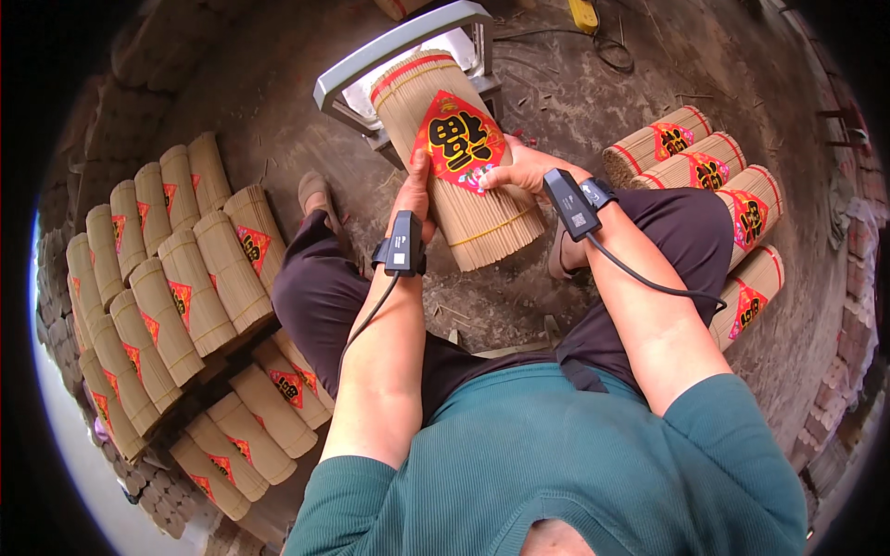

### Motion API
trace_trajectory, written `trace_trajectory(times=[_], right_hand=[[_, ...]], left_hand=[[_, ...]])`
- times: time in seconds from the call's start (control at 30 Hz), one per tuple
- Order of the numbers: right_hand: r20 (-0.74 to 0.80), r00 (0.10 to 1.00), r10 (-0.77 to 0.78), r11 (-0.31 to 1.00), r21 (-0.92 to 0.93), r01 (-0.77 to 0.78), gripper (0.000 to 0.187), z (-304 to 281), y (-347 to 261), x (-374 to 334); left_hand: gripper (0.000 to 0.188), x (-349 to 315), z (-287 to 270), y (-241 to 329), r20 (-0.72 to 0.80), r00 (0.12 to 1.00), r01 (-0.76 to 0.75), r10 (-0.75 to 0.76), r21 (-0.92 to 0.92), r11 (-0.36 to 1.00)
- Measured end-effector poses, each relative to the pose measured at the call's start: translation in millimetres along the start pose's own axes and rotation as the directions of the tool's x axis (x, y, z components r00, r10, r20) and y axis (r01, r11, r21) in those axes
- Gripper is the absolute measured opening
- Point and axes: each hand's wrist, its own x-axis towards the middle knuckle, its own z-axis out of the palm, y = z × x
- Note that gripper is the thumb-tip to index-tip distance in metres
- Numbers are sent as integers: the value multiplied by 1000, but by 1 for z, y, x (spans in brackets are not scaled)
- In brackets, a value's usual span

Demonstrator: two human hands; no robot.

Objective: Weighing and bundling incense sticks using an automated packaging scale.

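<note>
Between my two hands is a thick bundle of thin tan sticks [501, 227], tied with yellow bands and a red band at its far end. A red diamond label with black and gold lettering lies on its upper face. My left hand [414, 197] presses along the bundle's left side, its fingers partly hidden underneath. On the right side, my right hand [525, 169] grips it with the thumb over the label's edge. The bundle's far end tilts over a metal stand [403, 37] with a grey bar and a white surface.
Rows of similar bundles [181, 296] are stacked at left, with more below them. Several others [751, 208] lie to the right beside my leg. A yellow device [584, 15] with a dark cable rests on the stained floor [556, 83] at the back.
</note>
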Motion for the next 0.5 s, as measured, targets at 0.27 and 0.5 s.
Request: trace_trajectory(times=[0.27, 0.5], right_hand=[[-54, 998, -9, 999, -34, 7, 106, -8, 15, 12], [-110, 959, -259, 966, -5, 260, 105, -1, 42, 27]], left_hand=[[74, 2, -4, 0, -24, 1000, 5, -5, -25, 1000], [64, 1, -13, -9, -17, 1000, -15, 15, 10, 1000]])
